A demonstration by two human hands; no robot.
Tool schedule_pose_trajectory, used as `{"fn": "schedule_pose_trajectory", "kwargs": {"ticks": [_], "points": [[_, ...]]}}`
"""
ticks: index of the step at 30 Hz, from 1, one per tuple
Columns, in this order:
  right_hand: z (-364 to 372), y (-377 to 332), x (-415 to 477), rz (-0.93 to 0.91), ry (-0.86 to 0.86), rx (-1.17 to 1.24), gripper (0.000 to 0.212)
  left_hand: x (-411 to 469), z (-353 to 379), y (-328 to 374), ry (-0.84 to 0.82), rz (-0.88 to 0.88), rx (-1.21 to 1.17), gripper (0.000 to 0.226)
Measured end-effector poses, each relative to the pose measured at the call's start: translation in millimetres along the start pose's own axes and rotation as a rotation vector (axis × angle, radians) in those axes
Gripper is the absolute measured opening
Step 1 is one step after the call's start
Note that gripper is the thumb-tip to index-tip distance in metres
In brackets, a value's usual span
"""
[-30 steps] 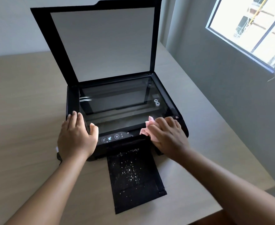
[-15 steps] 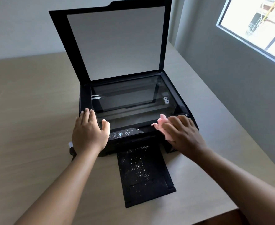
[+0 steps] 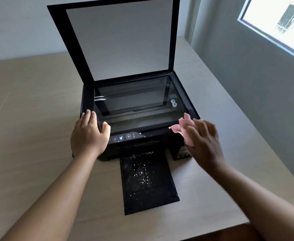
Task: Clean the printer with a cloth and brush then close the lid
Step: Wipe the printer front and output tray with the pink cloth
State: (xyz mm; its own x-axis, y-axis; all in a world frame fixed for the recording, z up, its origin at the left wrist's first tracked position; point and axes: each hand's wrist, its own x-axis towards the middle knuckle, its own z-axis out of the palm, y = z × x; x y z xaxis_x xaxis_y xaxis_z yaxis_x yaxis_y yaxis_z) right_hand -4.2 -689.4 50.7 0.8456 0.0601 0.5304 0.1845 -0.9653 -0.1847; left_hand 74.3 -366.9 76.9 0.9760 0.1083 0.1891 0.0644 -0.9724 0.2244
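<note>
Right hand (image 3: 201,136), fingers spread flat w/ pink cloth (image 3: 181,126) under them, sits at front-right corner of scanner glass (image 3: 134,105); glass runs leftward. Left hand (image 3: 88,134) pressed flat on printer's front-left corner.

Black printer (image 3: 139,108), lid (image 3: 120,37) raised, pink cloth (image 3: 182,126)

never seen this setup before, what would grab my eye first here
The black printer sits mid-table with its scanner lid propped wide open, its pale underside facing the camera. White specks litter the dark output tray pulled out at the front. The left hand rests flat on the printer's front left corner, while the right hand presses a pink cloth at the front right corner.
</note>
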Motion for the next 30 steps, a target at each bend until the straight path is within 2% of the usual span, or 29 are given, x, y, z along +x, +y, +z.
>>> {"fn": "schedule_pose_trajectory", "kwargs": {"ticks": [2, 5, 9, 13, 15, 18, 20, 25, 27, 29, 30], "points": [[14.0, -17.4, -4.3, 0.129, 0.053, -0.023, 0.040, 0.1, 0.2, -0.5, 0.000, -0.010, 0.011, 0.073], [21.5, -21.4, -3.6, 0.030, 0.110, -0.067, 0.037, 2.2, 3.8, 3.7, 0.006, -0.022, 0.029, 0.065], [18.2, -15.3, -13.4, -0.092, 0.093, 0.047, 0.038, 1.1, 0.3, 3.9, -0.055, -0.029, 0.037, 0.064], [21.8, -12.1, -27.8, -0.058, 0.088, 0.156, 0.047, 1.8, -6.2, 1.2, -0.092, -0.040, 0.016, 0.067], [23.0, -18.7, -33.3, -0.002, 0.100, 0.196, 0.045, 6.1, -10.1, -1.3, -0.107, 0.003, 0.061, 0.068], [28.4, -31.3, -33.9, 0.162, 0.175, 0.182, 0.040, 14.4, -11.7, -9.8, -0.110, 0.119, 0.144, 0.068], [36.0, -50.3, -37.4, 0.354, 0.209, 0.195, 0.051, 17.9, -8.0, -17.6, -0.100, 0.141, 0.108, 0.069], [59.0, -102.6, -35.5, 0.905, 0.464, 0.668, 0.065, 21.2, 3.2, -23.6, -0.050, 0.176, 0.035, 0.076], [62.7, -114.9, -29.1, 0.980, 0.525, 0.678, 0.064, 20.4, 5.2, -24.4, -0.053, 0.186, 0.033, 0.081], [71.0, -118.0, -26.1, 0.948, 0.571, 0.683, 0.060, 20.1, 6.0, -25.2, -0.035, 0.184, 0.026, 0.084], [78.3, -113.3, -24.5, 1.038, 0.568, 0.735, 0.065, 20.5, 6.8, -24.8, -0.026, 0.186, 0.017, 0.084]]}}
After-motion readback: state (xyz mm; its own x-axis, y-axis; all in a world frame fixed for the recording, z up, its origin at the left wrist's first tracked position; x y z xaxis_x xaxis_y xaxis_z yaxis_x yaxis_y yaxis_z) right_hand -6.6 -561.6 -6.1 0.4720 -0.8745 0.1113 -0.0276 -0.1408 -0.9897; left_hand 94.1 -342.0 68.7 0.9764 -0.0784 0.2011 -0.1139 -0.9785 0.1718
